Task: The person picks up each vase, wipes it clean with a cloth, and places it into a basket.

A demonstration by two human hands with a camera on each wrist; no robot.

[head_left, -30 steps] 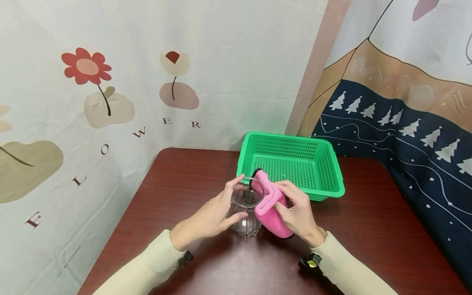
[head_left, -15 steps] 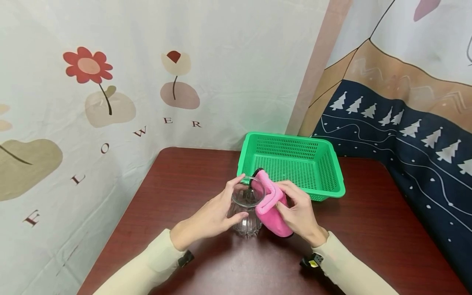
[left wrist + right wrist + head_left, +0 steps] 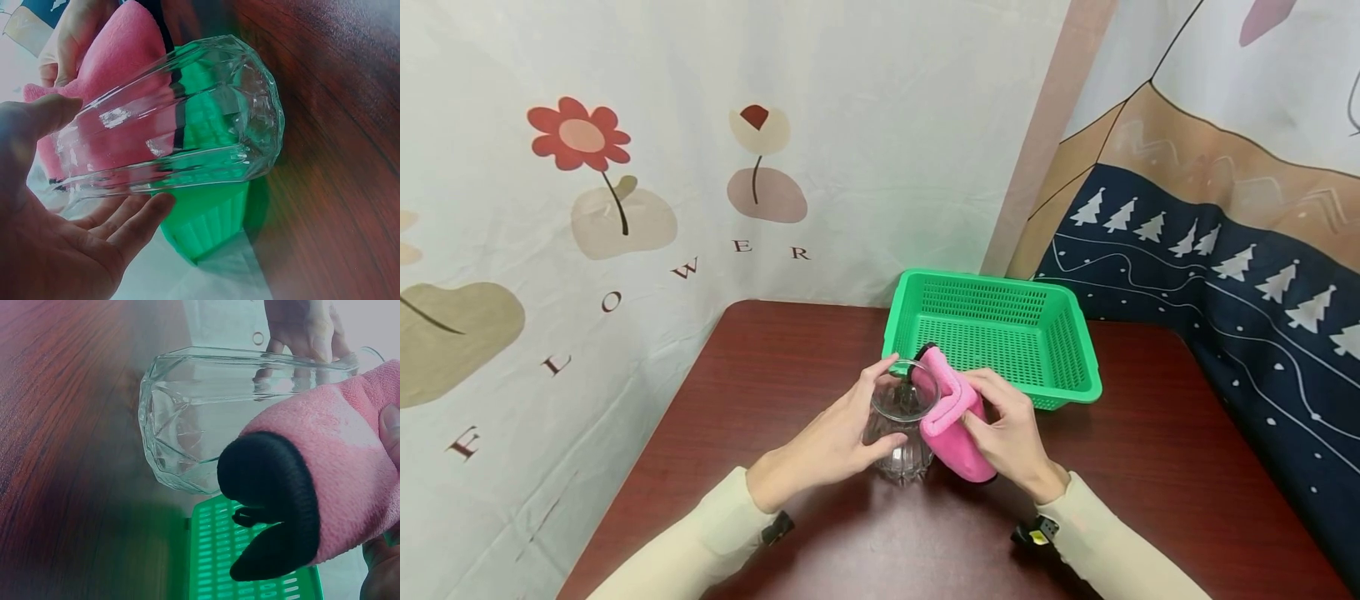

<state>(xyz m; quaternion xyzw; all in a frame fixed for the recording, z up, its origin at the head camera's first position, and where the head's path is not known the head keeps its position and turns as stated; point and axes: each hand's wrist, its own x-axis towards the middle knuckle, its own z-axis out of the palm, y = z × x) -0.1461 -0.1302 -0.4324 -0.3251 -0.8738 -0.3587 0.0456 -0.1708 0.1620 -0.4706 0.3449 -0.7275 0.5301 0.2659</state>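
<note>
A clear glass vase with a round mouth and ribbed sides stands on the table. My left hand holds it near the top, thumb on the near side and fingers on the far side. In the left wrist view the thumb lies against the glass. A folded pink cloth with black edging is in my right hand, pinched between thumb and fingers. One end of the cloth reaches the vase's rim. In the right wrist view the black edge overlaps the glass.
Right behind the vase and cloth is a green perforated plastic basket. The dark red wooden table ends at a printed pale curtain behind and a navy tree-patterned one on the right.
</note>
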